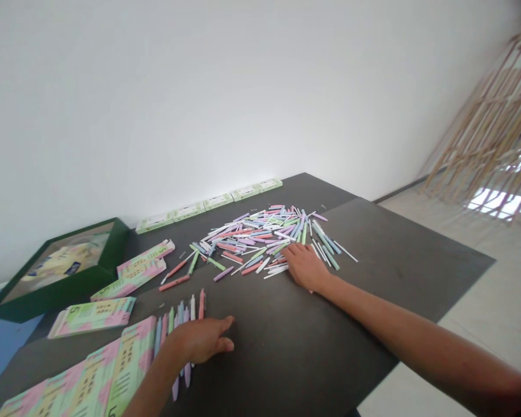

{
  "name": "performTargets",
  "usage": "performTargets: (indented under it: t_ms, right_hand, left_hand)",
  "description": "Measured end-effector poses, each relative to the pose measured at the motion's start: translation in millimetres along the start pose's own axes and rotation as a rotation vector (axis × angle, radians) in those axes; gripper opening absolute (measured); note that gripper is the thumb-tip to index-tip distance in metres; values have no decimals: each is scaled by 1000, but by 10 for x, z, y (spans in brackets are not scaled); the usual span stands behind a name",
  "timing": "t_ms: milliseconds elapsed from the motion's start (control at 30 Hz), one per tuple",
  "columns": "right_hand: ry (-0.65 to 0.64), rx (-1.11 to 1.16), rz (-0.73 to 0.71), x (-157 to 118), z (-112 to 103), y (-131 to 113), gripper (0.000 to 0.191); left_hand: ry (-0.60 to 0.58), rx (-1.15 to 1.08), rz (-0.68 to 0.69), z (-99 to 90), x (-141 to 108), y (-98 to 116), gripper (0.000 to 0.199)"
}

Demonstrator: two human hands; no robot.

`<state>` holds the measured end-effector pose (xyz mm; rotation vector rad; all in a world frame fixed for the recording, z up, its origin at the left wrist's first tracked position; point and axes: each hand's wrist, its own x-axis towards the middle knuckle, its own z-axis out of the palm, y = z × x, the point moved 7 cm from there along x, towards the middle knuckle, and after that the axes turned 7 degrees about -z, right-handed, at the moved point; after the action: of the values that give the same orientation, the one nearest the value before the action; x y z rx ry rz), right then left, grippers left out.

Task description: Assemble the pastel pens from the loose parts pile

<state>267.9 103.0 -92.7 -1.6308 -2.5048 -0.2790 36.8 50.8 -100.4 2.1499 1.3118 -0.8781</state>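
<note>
My right hand (306, 267) reaches onto the near right edge of a wide pile of pastel pens (260, 234). Its fingers are bent down over the pens, and the fingertips are hidden. A small pinkish end shows below the palm. My left hand (206, 340) is held over a row of pens (201, 304), with thumb and fingers apart and nothing visible between them. Those pens lie side by side in pink, green, blue, purple and white, partly covered by the hand. Left of them, printed pen boxes (132, 359) overlap in a row.
More flat boxes (90, 317) lie on the dark table (281, 359), beside a green open-topped box (108, 249) with plastic packaging inside. Along the wall (243, 87) runs a line of pale green boxes (188, 211). Wooden racks (490, 127) stand on the floor at right.
</note>
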Motion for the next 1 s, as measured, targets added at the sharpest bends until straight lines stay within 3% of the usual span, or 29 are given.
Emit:
performTargets:
  t_ms: [67, 167, 333, 500, 633, 767, 1000]
  right_hand:
    - [-49, -37, 39, 61, 26, 226, 24]
    - [-105, -40, -38, 222, 90, 405, 19]
    - [-171, -47, -210, 392, 218, 402, 15]
    - [-201, -48, -290, 439, 288, 392, 31]
    - [-183, -67, -289, 455, 183, 399, 16]
    - [-147, -65, -316, 359, -23, 217, 19]
    - [-143, 8, -558, 66, -141, -490, 19]
  left_hand:
    - [-1, 20, -6, -7, 4, 16, 64]
    - [1, 43, -9, -24, -3, 43, 60]
    - [11, 38, 11, -41, -33, 61, 58]
    - [-18, 14, 20, -14, -27, 56, 57]
    - [-21, -11, 44, 29, 0, 39, 57]
    - [-28, -16, 54, 37, -12, 66, 56]
    - [-77, 37, 35, 2, -82, 163, 55]
